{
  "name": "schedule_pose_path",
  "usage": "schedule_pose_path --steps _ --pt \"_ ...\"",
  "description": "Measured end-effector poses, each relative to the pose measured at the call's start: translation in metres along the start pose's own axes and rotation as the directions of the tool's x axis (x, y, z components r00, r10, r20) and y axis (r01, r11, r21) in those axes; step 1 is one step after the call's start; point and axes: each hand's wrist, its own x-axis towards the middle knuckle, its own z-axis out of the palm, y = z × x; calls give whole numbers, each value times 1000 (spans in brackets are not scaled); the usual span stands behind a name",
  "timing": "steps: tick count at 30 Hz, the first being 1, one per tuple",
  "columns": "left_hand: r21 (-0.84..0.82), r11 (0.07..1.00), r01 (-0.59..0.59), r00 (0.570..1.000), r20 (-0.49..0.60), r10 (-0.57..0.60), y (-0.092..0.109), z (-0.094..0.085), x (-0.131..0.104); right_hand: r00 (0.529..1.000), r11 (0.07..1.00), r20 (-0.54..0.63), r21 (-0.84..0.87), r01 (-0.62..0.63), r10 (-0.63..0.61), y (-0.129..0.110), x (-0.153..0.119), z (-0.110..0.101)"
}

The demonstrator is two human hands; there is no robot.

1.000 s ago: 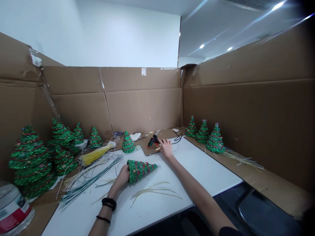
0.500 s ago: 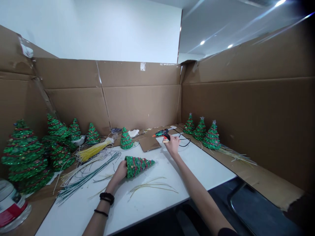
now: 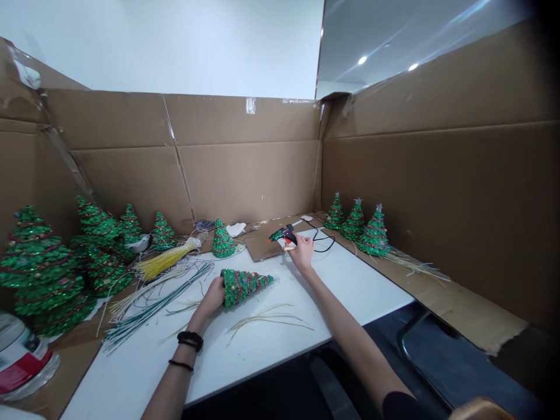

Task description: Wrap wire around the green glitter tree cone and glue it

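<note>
A green tinsel tree (image 3: 245, 286) with red garland lies sideways over the white table, its star tip pointing right. My left hand (image 3: 214, 294) grips it at its base, the fingertips partly hidden there. My right hand (image 3: 301, 252) is closed around a black and green glue gun (image 3: 283, 235) with an orange tip pointing left, above the table near a flat cardboard piece (image 3: 261, 248). Below the held tree lie thin pale yellow strands (image 3: 271, 318). A small upright tree without a star (image 3: 223, 239) stands behind the held one.
Several green trees (image 3: 39, 262) crowd the left side. Bundles of yellow strands (image 3: 166, 261) and green strands (image 3: 161, 306) lie left of centre. Three starred trees (image 3: 375, 233) stand at the right. A clear jar (image 3: 24, 361) is at the near left. Cardboard walls (image 3: 245, 175) surround the table.
The glue gun and my right hand have shifted slightly left, and the gun is tilted a little differently. My left hand still holds the tree. The whole view has shifted slightly.
</note>
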Motion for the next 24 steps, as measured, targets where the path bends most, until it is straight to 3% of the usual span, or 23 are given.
schedule_pose_path --steps 6,10,13,19,24 --pt "-10 1000 17 1000 -12 -17 -1 1 0 962 944 211 314 103 -175 -8 3 -7" --pt "-14 999 29 999 -20 -30 -4 2 0 861 912 429 399 92 -274 -10 -1 -12" --pt "-7 999 33 999 -27 -33 -7 2 0 801 916 533 398 45 -271 -6 -4 -13" --pt "18 1000 18 1000 -15 -18 -9 1 1 752 918 594 396 35 -285 0 -4 -11" --pt "45 999 1 1000 -26 0 -11 1 3 746 915 585 395 80 -317 -1 -6 -10"
